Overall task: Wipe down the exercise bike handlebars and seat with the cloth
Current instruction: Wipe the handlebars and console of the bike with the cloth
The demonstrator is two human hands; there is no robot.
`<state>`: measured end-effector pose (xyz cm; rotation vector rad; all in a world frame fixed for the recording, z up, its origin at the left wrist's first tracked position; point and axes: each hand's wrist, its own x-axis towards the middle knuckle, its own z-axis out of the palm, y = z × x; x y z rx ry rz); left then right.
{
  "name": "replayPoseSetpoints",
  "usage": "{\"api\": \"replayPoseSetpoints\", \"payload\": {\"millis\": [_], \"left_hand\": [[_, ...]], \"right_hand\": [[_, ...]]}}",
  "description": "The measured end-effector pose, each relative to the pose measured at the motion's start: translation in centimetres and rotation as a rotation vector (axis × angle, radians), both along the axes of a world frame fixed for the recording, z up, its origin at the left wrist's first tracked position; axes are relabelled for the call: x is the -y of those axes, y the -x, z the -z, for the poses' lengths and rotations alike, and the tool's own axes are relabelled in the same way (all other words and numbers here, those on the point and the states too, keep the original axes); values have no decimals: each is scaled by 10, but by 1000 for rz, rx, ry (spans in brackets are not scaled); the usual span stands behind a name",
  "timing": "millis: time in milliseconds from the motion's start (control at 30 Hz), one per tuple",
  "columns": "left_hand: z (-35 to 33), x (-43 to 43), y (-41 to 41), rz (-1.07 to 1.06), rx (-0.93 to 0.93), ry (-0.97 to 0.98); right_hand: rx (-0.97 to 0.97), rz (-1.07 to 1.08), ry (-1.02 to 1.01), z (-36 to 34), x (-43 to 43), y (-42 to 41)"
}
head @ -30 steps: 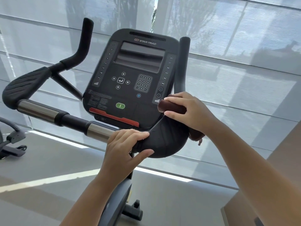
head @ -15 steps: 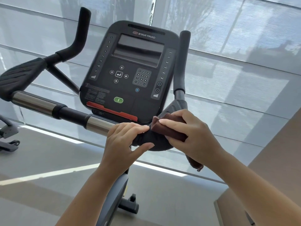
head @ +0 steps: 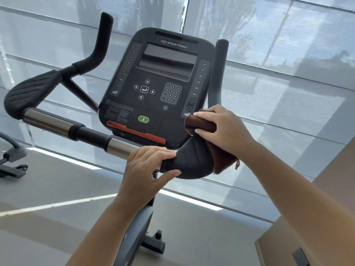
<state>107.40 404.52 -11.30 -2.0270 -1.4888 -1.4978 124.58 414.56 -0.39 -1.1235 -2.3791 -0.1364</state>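
The right hand was closed on the folded brown cloth, pressing it on the right elbow pad of the handlebars; the left hand gripped that pad's inner end, next to the chrome tube. Best, I think, to press firmly and follow the curve; the pad looked soft, matte, ribbed; the seat was not visible.

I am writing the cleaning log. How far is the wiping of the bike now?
In hand: the right hand presses the brown cloth on the right elbow pad; the left hand steadies it. Nothing shows as done. Left: the left elbow pad; the seat is out of view.
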Motion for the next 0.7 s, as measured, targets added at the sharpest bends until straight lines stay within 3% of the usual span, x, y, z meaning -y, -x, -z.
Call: {"api": "replayPoseSetpoints", "payload": {"millis": [200, 333, 433, 500, 567, 700], "left_hand": [[0, 0, -2, -34, 4, -7], [3, 0, -1, -36, 8, -25], [4, -2, -2, -32, 25, -23], [4, -3, -3, -32, 38, -24], [3, -3, -4, -36, 47, -27], [1, -3, -6, -42, 45, -32]], "right_hand": [[-11, -112, 17, 9, 27, -3], [-160, -185, 88, -3, 27, -15], [-184, -39, -133, -25, 8, -25], [-76, 97, -331, -38, -3, -27], [47, 150, -407, -40, -9, -22], [73, -16, -82, -11, -3, -7]]}}
